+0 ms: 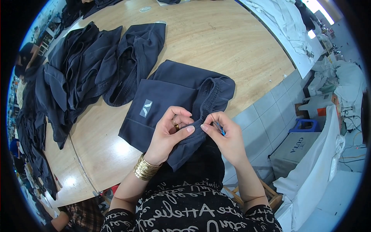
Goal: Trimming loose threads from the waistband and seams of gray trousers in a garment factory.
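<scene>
While the dark navy garment (170, 100) lies half on the round wooden table (232, 42) and half in the person's lap, both hands work its gathered waistband right at the near table edge.

Left hand: the left hand (170, 133), ringed, with gold bangles on the wrist, pinches a fold of the waistband between thumb and fingers, clenched on cloth.

Right hand: the right hand (226, 137) grips a small blue tool (219, 127), seemingly a thread snip, with its tip against the same seam; fingers closed around it.

Risk: the tip sits very near the left thumb, so I'd judge a slip could nick skin, or cut fabric instead of a loose thread if the fold bunches.

Second risk: the part hanging off the edge could drag the piece down if the pinch loosens.

Around: a heap of dark garments (77, 73) covers the table's left side, well apart.

In the way: nothing lies between hands and seam; the white sack (320, 166) and cardboard box (295, 149) stand on the floor at right.
</scene>
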A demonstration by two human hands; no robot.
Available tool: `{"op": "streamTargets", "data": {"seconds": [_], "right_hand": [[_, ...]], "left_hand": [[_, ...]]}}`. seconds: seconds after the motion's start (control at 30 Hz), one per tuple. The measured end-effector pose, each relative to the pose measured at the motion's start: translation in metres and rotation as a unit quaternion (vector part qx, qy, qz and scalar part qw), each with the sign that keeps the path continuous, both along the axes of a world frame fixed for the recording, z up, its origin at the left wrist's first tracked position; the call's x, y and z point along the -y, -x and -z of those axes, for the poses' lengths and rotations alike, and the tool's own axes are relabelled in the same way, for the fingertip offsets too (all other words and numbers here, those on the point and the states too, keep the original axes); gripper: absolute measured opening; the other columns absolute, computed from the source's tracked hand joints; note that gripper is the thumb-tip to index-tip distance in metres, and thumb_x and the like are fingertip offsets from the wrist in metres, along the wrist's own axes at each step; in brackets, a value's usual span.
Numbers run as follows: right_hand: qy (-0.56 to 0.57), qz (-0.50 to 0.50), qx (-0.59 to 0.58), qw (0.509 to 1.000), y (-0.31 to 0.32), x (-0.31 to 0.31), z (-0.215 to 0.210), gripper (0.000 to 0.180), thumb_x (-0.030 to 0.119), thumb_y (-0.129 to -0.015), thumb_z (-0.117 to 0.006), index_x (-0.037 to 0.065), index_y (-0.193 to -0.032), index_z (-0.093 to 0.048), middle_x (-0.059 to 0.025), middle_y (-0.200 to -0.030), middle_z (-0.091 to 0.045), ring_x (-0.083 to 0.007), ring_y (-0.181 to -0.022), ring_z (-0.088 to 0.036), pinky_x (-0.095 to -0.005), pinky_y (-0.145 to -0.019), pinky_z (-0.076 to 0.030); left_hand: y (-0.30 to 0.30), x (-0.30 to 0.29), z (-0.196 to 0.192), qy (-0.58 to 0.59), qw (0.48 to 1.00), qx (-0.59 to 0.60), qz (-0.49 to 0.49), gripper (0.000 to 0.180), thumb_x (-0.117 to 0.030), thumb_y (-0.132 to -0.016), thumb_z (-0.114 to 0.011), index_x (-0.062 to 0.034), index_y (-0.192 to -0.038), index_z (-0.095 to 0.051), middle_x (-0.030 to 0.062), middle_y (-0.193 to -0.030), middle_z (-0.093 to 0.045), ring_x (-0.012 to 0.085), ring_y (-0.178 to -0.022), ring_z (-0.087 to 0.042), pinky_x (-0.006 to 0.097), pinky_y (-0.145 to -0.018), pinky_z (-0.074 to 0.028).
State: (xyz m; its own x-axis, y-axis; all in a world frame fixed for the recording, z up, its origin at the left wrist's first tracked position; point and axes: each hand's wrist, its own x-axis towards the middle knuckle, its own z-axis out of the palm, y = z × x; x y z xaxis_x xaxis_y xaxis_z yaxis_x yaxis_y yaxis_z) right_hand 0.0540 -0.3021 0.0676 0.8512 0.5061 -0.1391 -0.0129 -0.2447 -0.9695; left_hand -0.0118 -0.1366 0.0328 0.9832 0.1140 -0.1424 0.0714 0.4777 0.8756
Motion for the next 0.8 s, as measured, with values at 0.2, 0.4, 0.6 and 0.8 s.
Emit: {"op": "streamTargets", "data": {"seconds": [0.2, 0.4, 0.6, 0.8], "right_hand": [[-0.044, -0.049, 0.032, 0.997, -0.004, 0.004, 0.021, 0.014, 0.012, -0.091, -0.062, 0.001, -0.095, -0.053, 0.0003, -0.078, -0.056, -0.0084, -0.069, -0.052, -0.0234, -0.067, -0.045], [-0.154, -0.112, -0.236, 0.953, -0.023, 0.043, -0.002, 0.016, 0.020, -0.093, -0.059, 0.005, -0.096, -0.056, 0.0035, -0.079, -0.055, -0.0049, -0.067, -0.048, -0.0222, -0.059, -0.037], [0.154, -0.037, 0.335, 0.929, -0.011, 0.022, -0.007, 0.026, 0.027, -0.085, -0.069, 0.008, -0.101, -0.060, 0.0010, -0.083, -0.061, -0.0129, -0.067, -0.050, -0.0311, -0.073, -0.032], [0.223, -0.050, 0.420, 0.879, -0.011, 0.023, 0.008, 0.030, 0.032, -0.080, -0.071, 0.012, -0.099, -0.060, 0.0022, -0.081, -0.058, -0.0165, -0.076, -0.051, -0.0358, -0.076, -0.027]], "left_hand": [[0.000, -0.002, 0.003, -0.094, 0.995, -0.011, 0.036, 0.037, -0.002, -0.085, -0.068, -0.0048, -0.118, -0.051, 0.0001, -0.093, -0.064, 0.0024, -0.074, -0.051, 0.018, -0.070, -0.040], [0.000, -0.007, -0.001, -0.056, 0.998, -0.019, 0.026, 0.036, 0.003, -0.085, -0.063, -0.0038, -0.118, -0.050, 0.0043, -0.095, -0.065, 0.0077, -0.085, -0.059, 0.021, -0.079, -0.045], [-0.002, -0.002, -0.002, -0.029, 0.999, -0.021, 0.018, 0.034, 0.000, -0.087, -0.065, -0.0048, -0.118, -0.051, 0.0004, -0.093, -0.065, 0.0010, -0.075, -0.053, 0.018, -0.070, -0.040], [-0.003, -0.002, -0.004, -0.022, 0.999, -0.029, 0.017, 0.033, -0.001, -0.088, -0.064, -0.0047, -0.117, -0.051, 0.0008, -0.092, -0.066, 0.0019, -0.078, -0.054, 0.018, -0.072, -0.041]]}}
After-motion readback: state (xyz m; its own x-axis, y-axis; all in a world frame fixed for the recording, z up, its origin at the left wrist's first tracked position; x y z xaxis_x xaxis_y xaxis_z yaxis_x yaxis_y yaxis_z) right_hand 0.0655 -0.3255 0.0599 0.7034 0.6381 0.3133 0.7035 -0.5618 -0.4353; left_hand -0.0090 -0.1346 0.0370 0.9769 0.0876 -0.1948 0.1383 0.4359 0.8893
